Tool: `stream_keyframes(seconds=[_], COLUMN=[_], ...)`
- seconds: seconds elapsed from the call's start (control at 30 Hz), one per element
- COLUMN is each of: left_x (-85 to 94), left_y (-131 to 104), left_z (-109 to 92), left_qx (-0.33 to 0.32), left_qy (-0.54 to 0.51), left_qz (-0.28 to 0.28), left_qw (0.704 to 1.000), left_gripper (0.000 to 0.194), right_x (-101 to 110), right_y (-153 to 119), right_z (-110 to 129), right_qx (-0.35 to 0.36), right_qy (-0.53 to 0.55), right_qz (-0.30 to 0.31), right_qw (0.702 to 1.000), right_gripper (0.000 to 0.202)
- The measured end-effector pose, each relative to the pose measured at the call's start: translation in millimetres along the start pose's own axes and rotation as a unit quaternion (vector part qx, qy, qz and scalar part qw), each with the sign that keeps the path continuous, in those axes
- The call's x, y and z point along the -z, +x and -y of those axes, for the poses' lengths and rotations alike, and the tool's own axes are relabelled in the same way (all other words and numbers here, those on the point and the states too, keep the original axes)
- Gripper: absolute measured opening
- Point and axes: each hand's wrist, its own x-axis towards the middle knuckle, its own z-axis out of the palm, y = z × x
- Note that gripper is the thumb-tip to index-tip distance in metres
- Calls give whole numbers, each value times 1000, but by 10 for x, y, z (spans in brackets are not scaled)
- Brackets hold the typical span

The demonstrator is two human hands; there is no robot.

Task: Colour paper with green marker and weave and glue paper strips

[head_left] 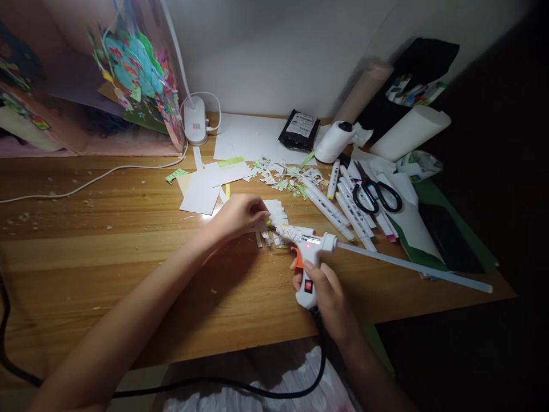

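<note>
My right hand (pixel 323 289) is wrapped round the handle of a white glue gun (pixel 315 245) with an orange trigger and a lit red light. A long translucent glue stick (pixel 412 265) sticks out of its back end to the right. The nozzle points left, close to the fingertips of my left hand (pixel 246 213). Those fingers are pinched on a small yellow-green piece (pixel 268 221), mostly hidden by them. Under and beside the nozzle lies white paper cut into strips (pixel 277 213) on the wooden table (pixel 128 240).
White and yellow paper pieces (pixel 201 191) and green-white scraps (pixel 278 174) lie behind my hands. Markers (pixel 328 206), black-handled scissors (pixel 377 197) and a white roll (pixel 334 143) are at the right. A decorated box (pixel 141 74) and power strip (pixel 196 123) stand back left. A black cable (pixel 214 380) crosses the front.
</note>
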Motion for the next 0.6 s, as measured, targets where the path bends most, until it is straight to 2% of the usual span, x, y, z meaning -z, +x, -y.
stream_keyframes(seconds=[0.17, 0.37, 0.6], left_x=[8, 8, -60], left_y=[-26, -45, -187], left_z=[-18, -18, -32], left_qx=[-7, -14, -34], left_qy=[5, 25, 48], left_qz=[6, -4, -5], left_qw=[1000, 1000, 998], left_gripper=[10, 12, 14], right_x=[12, 61, 166], right_y=[-28, -47, -68], right_z=[-9, -17, -28], right_qx=[5, -2, 19], right_qy=[-9, 20, 88], right_qz=[-15, 22, -25], right_qw=[1000, 1000, 996], right_gripper=[38, 42, 39])
